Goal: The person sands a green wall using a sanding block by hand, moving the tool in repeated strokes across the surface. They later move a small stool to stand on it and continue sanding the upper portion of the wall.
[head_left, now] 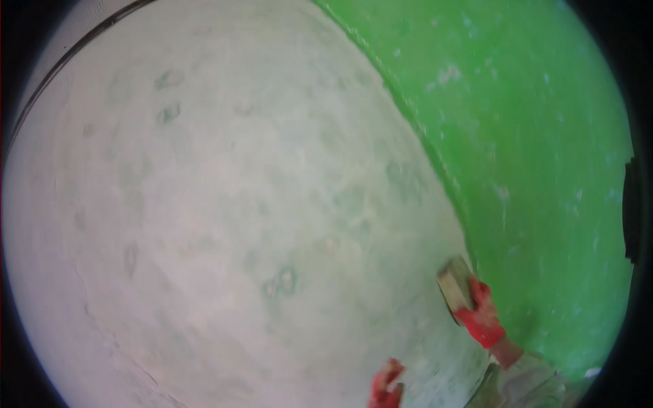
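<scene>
My right hand point(482, 313), in a red glove covered with pale dust, grips a block-shaped sanding block point(455, 285) at the lower right. The block lies against the whitish wall surface point(229, 194), close to its border with the green painted area. At the bottom edge, my left hand point(387, 385) shows in a red glove, its fingers apart and nothing seen between them. Its lower part is cut off by the picture's edge. Greenish patches and small ring-shaped marks dot the pale surface.
A green painted surface point(530, 178) with white specks fills the right side, meeting the pale one along a curved-looking edge. A dark line point(81, 43) crosses the upper left. Thin cracks point(117, 341) run at the lower left. A dark object point(631, 209) shows at the right rim.
</scene>
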The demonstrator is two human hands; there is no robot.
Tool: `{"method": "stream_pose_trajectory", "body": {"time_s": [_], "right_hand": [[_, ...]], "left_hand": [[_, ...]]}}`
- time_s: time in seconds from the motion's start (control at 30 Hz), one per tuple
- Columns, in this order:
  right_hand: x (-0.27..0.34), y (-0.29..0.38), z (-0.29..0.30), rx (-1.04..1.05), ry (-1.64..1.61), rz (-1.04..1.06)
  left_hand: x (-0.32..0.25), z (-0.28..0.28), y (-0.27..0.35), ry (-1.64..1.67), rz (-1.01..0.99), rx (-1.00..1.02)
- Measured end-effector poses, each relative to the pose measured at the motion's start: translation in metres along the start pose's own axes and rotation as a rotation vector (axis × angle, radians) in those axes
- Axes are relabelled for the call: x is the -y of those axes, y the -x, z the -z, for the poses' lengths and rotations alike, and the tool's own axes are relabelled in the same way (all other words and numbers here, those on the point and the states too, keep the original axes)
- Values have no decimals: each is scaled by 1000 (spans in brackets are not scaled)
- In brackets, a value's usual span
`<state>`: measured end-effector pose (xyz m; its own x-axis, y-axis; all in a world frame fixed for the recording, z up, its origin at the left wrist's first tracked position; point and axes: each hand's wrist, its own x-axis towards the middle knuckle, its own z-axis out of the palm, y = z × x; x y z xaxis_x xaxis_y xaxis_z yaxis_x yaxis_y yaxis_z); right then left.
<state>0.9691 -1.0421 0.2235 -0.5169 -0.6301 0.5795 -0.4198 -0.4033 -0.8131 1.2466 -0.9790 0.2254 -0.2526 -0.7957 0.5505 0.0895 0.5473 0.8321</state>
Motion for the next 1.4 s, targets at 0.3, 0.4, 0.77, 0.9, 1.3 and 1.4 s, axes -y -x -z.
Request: {"method": "stream_pose_trajectory", "body": {"time_s": [0.3, 0.4, 0.77, 0.9, 1.3, 1.4], "right_hand": [[320, -296, 25, -193, -186, 572], [363, -322, 11, -244, -214, 517], [584, -464, -56, -504, 142, 649], [570, -452, -64, -477, 106, 667], [557, -439, -63, -529, 147, 791], [565, -448, -61, -479, 84, 766]], "left_hand": [[-272, -52, -192, -690, -506, -286], [-297, -43, -195, -897, -493, -413], [-421, 27, -209, -1050, -359, -696], [-436, 32, -202, -1054, -336, -676], [-448, 12, -207, -952, -307, -686], [-450, 5, -215, -936, -334, -680]]}}
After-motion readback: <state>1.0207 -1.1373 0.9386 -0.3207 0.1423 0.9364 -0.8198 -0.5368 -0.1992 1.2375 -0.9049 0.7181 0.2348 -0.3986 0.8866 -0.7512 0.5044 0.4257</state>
